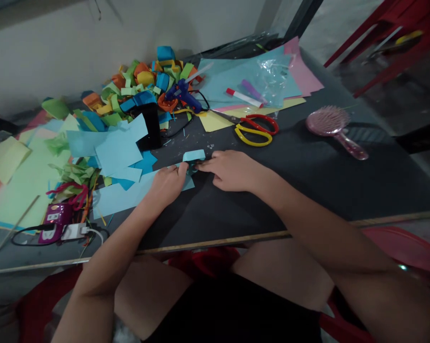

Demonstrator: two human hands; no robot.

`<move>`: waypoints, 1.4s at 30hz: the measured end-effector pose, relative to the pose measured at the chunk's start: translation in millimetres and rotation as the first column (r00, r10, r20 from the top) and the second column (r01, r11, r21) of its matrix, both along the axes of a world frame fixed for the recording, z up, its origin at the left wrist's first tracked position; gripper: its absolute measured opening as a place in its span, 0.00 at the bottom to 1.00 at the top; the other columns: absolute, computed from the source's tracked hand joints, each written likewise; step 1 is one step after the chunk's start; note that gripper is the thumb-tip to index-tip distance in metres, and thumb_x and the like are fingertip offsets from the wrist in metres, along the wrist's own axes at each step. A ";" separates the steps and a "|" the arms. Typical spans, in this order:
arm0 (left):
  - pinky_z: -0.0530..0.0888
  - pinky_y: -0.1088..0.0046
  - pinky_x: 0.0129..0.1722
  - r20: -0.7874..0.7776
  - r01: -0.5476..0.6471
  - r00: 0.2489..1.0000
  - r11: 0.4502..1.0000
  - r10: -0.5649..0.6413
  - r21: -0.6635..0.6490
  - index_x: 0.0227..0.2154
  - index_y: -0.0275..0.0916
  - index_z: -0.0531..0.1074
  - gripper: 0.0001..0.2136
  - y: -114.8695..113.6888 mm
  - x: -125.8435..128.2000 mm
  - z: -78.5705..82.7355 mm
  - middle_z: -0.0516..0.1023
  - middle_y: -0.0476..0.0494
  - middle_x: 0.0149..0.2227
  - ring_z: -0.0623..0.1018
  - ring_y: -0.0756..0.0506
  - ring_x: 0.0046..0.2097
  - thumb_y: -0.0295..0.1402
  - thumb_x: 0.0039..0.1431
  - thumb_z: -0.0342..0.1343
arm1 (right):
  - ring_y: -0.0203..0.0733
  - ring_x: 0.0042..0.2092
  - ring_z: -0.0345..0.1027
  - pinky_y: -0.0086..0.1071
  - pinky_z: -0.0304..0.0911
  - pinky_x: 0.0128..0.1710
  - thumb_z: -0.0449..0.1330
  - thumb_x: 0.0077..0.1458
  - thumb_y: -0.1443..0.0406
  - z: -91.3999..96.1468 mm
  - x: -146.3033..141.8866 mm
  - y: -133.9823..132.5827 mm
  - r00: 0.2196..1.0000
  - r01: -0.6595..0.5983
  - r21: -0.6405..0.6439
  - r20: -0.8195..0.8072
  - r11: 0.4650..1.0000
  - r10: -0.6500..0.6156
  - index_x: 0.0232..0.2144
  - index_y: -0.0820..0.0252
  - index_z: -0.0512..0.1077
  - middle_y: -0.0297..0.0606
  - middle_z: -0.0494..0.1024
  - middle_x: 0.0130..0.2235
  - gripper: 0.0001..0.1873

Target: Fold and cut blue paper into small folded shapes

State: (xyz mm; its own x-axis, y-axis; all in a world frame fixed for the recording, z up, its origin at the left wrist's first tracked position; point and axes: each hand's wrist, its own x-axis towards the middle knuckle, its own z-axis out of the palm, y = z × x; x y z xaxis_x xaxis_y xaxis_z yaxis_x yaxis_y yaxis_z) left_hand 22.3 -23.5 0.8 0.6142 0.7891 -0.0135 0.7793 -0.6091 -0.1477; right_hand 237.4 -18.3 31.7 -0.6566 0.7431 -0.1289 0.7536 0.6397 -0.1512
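Observation:
Both my hands rest on a dark table (307, 190), meeting at a small folded strip of light blue paper (194, 156). My left hand (167, 184) is closed, its fingertips pinching the strip's left end over a larger light blue sheet (118, 197). My right hand (229, 170) lies palm down with fingers curled, its fingertips pressed on the strip's right end.
Red and yellow scissors (255, 128), a blue glue gun (182, 94), a pile of coloured paper loops (143, 81), a black box (151, 125) and coloured sheets (236, 78) lie beyond. A pink hairbrush (334, 127) is at right, a purple device (54, 221) with cables at left.

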 end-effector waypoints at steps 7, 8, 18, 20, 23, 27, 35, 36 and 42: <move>0.71 0.71 0.34 0.039 -0.019 0.999 1.000 0.019 -0.022 0.50 0.32 0.63 0.12 1.7 0.9 0.5 0.79 0.36 0.33 0.80 0.42 0.36 0.25 0.66 0.42 | 0.45 0.36 0.69 0.35 0.55 0.35 0.54 0.52 0.71 3.4 2.9 3.9 0.998 0.059 -0.035 0.028 0.998 -0.058 0.55 0.51 0.67 0.44 0.76 0.40 0.27; 0.71 0.71 0.34 0.047 -0.019 0.999 1.000 0.020 -0.022 0.50 0.32 0.62 0.12 2.7 0.1 -0.1 0.80 0.36 0.34 0.80 0.43 0.36 0.25 0.66 0.42 | 0.45 0.36 0.69 0.35 0.55 0.35 0.54 0.52 0.71 2.7 2.3 3.7 0.998 0.058 -0.034 0.027 0.998 -0.057 0.55 0.52 0.67 0.44 0.75 0.40 0.27; 0.70 0.72 0.29 0.116 -0.097 0.989 0.995 0.093 0.030 0.48 0.36 0.67 0.14 9.6 -0.5 -10.0 0.80 0.38 0.30 0.80 0.43 0.32 0.37 0.70 0.41 | 0.46 0.37 0.68 0.37 0.56 0.39 0.54 0.52 0.72 1.4 -2.3 3.2 0.999 0.039 0.002 0.001 0.999 -0.039 0.52 0.60 0.65 0.45 0.75 0.40 0.24; 0.70 0.71 0.29 0.124 -0.109 0.987 0.993 0.104 0.038 0.47 0.36 0.68 0.14 9.9 0.4 -12.4 0.80 0.39 0.29 0.80 0.43 0.32 0.38 0.70 0.42 | 0.47 0.38 0.68 0.37 0.56 0.40 0.54 0.52 0.72 0.4 -3.1 3.1 0.999 0.039 0.024 -0.002 0.999 -0.039 0.52 0.61 0.66 0.46 0.75 0.40 0.24; 0.69 0.72 0.29 0.110 -0.115 0.988 0.993 0.112 0.021 0.47 0.36 0.67 0.14 10.4 0.1 -13.1 0.80 0.40 0.28 0.80 0.43 0.31 0.39 0.69 0.45 | 0.46 0.38 0.68 0.37 0.56 0.39 0.54 0.52 0.72 -3.0 -4.0 2.6 0.999 0.039 0.058 -0.015 0.998 -0.038 0.52 0.62 0.66 0.46 0.75 0.39 0.23; 0.68 0.73 0.29 0.087 -0.092 0.992 0.996 0.092 -0.014 0.50 0.36 0.65 0.18 9.9 -1.0 -6.8 0.81 0.40 0.31 0.81 0.42 0.34 0.44 0.65 0.51 | 0.45 0.36 0.68 0.36 0.55 0.37 0.54 0.53 0.71 -5.9 -2.8 3.9 0.999 0.031 0.074 -0.022 0.997 -0.029 0.52 0.60 0.67 0.44 0.75 0.38 0.22; 0.66 0.72 0.26 0.023 -0.008 1.000 0.999 0.006 0.045 0.46 0.36 0.71 0.20 9.8 3.1 0.8 0.79 0.40 0.27 0.80 0.42 0.30 0.48 0.65 0.47 | 0.44 0.35 0.68 0.34 0.54 0.36 0.52 0.57 0.69 -8.1 -7.7 7.2 0.997 0.067 0.118 -0.053 0.991 -0.061 0.51 0.60 0.69 0.45 0.76 0.38 0.19; 0.66 0.72 0.26 0.021 0.019 1.000 0.998 -0.020 0.067 0.45 0.36 0.71 0.19 10.3 3.6 0.0 0.79 0.40 0.27 0.80 0.42 0.30 0.46 0.67 0.46 | 0.44 0.35 0.68 0.34 0.54 0.36 0.52 0.58 0.68 -8.9 -8.6 7.5 0.997 0.067 0.130 -0.055 0.989 -0.060 0.51 0.60 0.70 0.45 0.76 0.38 0.18; 0.64 0.72 0.25 0.076 0.080 0.993 0.984 -0.092 0.158 0.40 0.35 0.73 0.16 12.3 6.6 -4.3 0.77 0.41 0.23 0.78 0.45 0.26 0.34 0.69 0.40 | 0.46 0.39 0.69 0.33 0.55 0.35 0.56 0.58 0.64 -14.7 -10.8 11.5 0.992 0.054 0.187 -0.122 0.981 -0.032 0.49 0.60 0.72 0.45 0.77 0.37 0.17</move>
State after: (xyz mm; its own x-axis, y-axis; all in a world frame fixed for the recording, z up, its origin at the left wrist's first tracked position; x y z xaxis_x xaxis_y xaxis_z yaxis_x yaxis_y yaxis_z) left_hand 28.9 -11.3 -3.5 0.6737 0.7218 0.1584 0.7384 -0.6491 -0.1827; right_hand 226.7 -6.8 17.0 -0.6257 0.7744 0.0936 0.7652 0.6327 -0.1194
